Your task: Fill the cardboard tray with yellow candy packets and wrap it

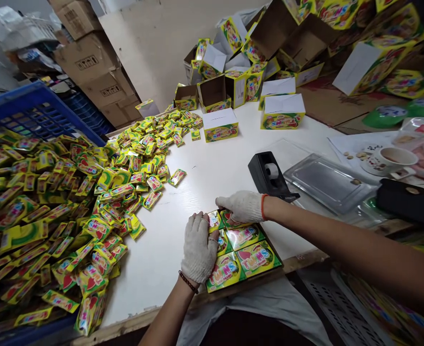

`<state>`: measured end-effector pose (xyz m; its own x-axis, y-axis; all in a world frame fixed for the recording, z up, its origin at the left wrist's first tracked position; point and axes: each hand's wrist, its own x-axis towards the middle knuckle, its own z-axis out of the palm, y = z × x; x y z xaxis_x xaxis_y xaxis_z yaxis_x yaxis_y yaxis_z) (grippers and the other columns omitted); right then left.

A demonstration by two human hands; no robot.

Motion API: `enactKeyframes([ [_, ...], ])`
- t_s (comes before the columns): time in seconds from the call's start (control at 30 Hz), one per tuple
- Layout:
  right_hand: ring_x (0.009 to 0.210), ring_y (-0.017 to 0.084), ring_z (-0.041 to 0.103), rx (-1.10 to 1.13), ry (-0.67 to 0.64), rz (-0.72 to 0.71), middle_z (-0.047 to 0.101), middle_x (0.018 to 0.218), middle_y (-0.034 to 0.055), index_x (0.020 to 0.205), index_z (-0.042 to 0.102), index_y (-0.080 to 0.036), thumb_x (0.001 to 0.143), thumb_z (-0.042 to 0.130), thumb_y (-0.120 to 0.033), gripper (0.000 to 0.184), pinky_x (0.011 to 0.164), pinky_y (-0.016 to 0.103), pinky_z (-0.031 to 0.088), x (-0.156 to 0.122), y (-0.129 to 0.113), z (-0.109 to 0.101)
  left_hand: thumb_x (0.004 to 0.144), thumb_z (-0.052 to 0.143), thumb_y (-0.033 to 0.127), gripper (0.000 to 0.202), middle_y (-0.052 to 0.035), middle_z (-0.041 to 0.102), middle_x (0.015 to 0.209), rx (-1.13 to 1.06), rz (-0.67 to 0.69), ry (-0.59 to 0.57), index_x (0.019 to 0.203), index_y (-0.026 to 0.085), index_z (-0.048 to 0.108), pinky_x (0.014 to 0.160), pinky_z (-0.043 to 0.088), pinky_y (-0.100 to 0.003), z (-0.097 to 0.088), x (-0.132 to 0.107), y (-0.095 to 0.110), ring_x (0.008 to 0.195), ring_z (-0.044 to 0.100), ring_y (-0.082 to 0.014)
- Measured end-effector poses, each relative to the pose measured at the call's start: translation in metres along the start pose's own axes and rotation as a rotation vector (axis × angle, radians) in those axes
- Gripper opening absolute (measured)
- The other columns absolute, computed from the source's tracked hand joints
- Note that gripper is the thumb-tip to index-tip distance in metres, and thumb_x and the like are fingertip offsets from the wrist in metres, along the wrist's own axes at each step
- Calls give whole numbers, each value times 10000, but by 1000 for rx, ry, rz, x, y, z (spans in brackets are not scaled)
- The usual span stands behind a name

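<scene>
A block of small yellow-green candy packs (pixel 253 259) with "TWINS" lettering lies in rows at the table's front edge, fitted in what looks like a shallow box with a dark rim. My left hand (pixel 199 247), in a white knit glove, lies along the left side of the block, fingers extended, thumb on top of the packs. Over the far packs lies my right hand (pixel 242 207), also gloved, its visible fingers stretched to the left and some fingertips hidden. Just beyond it stands a black tape dispenser (pixel 269 175) with a roll of clear tape.
Loose packs (pixel 100 226) heap up on the left, beside a blue crate (pixel 35 105). Printed display boxes (pixel 221 127) stand and pile along the back. On the right are a clear plastic lid (pixel 330 180), a cup (pixel 390 161) and a black wallet-like case (pixel 404 199).
</scene>
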<state>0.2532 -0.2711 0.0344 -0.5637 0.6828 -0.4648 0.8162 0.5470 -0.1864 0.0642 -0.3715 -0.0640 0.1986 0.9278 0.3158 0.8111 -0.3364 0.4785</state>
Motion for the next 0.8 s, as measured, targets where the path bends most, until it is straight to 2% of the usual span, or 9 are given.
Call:
enactKeyframes([
  [0.1, 906, 245, 651, 24, 153, -195, 713, 1001, 107, 1037, 674, -176, 808, 670, -259, 244, 733, 306, 439, 12, 5, 16, 944, 509, 262, 407, -172, 577, 1388, -41, -4, 18, 1341, 182, 545, 1168, 385, -586, 2, -2, -2, 1382, 452, -340],
  [0.17, 920, 241, 627, 90, 348, -350, 690, 988, 120, 915, 678, -157, 857, 613, -234, 116, 817, 338, 461, 19, 16, 31, 951, 501, 255, 406, -176, 567, 1402, -52, -6, 27, 1346, 168, 542, 1163, 394, -593, 2, -2, -3, 1404, 431, -339],
  [0.23, 951, 238, 621, 244, 557, -403, 673, 1028, 133, 953, 679, -147, 909, 545, -226, 162, 876, 366, 484, 25, 25, 46, 959, 491, 249, 398, -182, 569, 1402, -44, -2, 35, 1340, 144, 543, 1154, 406, -598, 3, -3, -3, 1412, 424, -339],
  [0.3, 1039, 237, 627, 384, 662, -349, 666, 1130, 142, 1116, 665, -141, 940, 503, -224, 252, 934, 380, 500, 29, 28, 57, 967, 483, 246, 387, -189, 571, 1400, -33, 5, 47, 1329, 126, 547, 1143, 421, -598, 5, -4, -4, 1413, 425, -340],
  [0.43, 1221, 290, 589, 321, 525, -186, 639, 1285, 189, 1417, 528, -107, 942, 534, -254, 497, 1046, 448, 463, 31, 18, 60, 973, 484, 248, 383, -188, 568, 1404, -32, 22, 97, 1334, 135, 543, 1130, 435, -605, 9, -5, -4, 1407, 434, -341],
  [0.5, 1248, 305, 581, 304, 454, -104, 625, 1327, 204, 1494, 448, -100, 945, 534, -261, 579, 1059, 465, 450, 30, 11, 56, 973, 490, 253, 385, -180, 574, 1398, -37, 23, 119, 1341, 151, 539, 1122, 443, -606, 10, -5, -5, 1397, 448, -340],
  [0.6, 1272, 275, 578, 448, 432, -9, 610, 1378, 174, 1546, 379, -138, 966, 499, -269, 607, 1078, 423, 436, 29, 3, 54, 976, 490, 257, 379, -173, 589, 1379, -47, 32, 135, 1339, 163, 540, 1115, 455, -595, 11, -6, -7, 1373, 479, -328],
  [0.73, 1248, 349, 581, 609, 495, -23, 660, 1288, 193, 1464, 514, -156, 851, 671, -299, 649, 1087, 514, 403, 36, 2, 58, 976, 494, 267, 384, -168, 599, 1373, -75, 38, 127, 1345, 169, 540, 1137, 428, -597, 11, -7, -8, 1382, 475, -325],
  [0.8, 1186, 334, 623, 697, 540, -36, 690, 1224, 189, 1410, 562, -150, 862, 663, -342, 589, 1064, 511, 434, 41, 9, 54, 980, 492, 278, 408, -169, 573, 1413, -105, 24, 112, 1375, 178, 522, 1150, 409, -598, 10, -7, -9, 1413, 444, -326],
])
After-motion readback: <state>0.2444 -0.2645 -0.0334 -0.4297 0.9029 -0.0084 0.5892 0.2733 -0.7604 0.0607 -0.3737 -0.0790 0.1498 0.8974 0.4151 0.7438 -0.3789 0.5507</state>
